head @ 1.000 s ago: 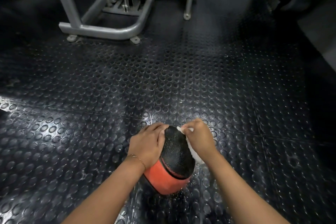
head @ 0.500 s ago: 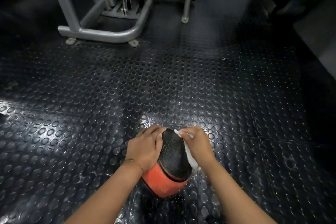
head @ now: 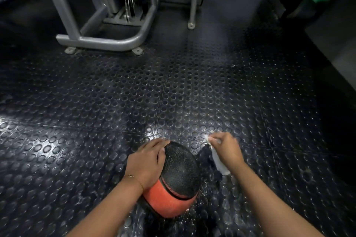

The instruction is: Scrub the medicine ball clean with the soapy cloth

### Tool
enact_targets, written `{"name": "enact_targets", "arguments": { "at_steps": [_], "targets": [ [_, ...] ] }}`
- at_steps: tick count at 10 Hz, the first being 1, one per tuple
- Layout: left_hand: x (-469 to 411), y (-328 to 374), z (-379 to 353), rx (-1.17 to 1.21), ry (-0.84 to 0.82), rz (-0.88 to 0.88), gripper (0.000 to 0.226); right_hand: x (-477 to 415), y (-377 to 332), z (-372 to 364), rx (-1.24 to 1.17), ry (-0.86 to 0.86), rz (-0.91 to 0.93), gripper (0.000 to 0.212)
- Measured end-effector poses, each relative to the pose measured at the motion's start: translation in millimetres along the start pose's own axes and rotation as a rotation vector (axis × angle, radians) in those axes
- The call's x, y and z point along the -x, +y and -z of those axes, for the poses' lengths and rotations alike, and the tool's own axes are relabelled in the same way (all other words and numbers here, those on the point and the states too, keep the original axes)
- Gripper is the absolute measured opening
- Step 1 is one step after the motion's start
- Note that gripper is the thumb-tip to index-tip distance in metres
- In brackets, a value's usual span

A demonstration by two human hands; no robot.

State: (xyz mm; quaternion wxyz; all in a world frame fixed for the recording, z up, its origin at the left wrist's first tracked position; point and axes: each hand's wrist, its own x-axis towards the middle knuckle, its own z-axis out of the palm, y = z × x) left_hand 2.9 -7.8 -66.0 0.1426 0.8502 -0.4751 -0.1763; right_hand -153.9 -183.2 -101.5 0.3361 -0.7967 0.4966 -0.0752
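Two grips show: the right grip (head: 225, 150) pinches a white cloth (head: 219, 165), held just clear of the ball's right side, while the left grip (head: 146, 161) lies with fingers spread flat over the left flank of the medicine ball (head: 181, 173). Black above and orange below, the ball rests on the glistening studded floor (head: 96, 150), with a grey machine frame (head: 107, 41) well beyond.

The left hand (head: 148, 161) hides the left side of the medicine ball (head: 180, 167). The right hand (head: 225, 150) is motion-blurred and covers most of the cloth (head: 218, 164), seemingly pinched. The 2 forearms (head: 107, 209) leave the bottom edge; the top edge cuts off the grey machine frame (head: 107, 41).
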Motion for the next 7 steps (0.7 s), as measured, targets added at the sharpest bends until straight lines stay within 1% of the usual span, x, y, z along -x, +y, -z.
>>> {"name": "enact_targets", "arguments": {
  "at_steps": [1,2,3,4,5,6,7],
  "targets": [
    [-1,1,2,-0.013,-0.035,0.006,0.064,15,20,-21,0.45,-0.201,-0.008,0.053],
    [0,3,5,-0.03,-0.033,-0.016,0.066,38,38,-47,0.544,-0.38,-0.031,0.063],
    [-4,5,10,-0.098,-0.044,-0.038,0.062,29,46,-58,0.675,-0.44,-0.065,0.064],
    [-14,8,18,-0.214,-0.081,-0.075,0.062,13,37,-49,0.705,-0.489,-0.073,0.062],
    [-17,20,32,-0.301,-0.143,-0.093,0.049,11,18,-28,0.639,-0.5,-0.075,0.061],
    [-15,37,63,-0.342,-0.171,-0.099,0.047,21,-12,4,0.599,-0.457,-0.05,0.061],
    [-6,64,106,-0.345,-0.118,-0.067,0.05,34,-56,49,0.596,-0.37,-0.046,0.059]
  ]
}}
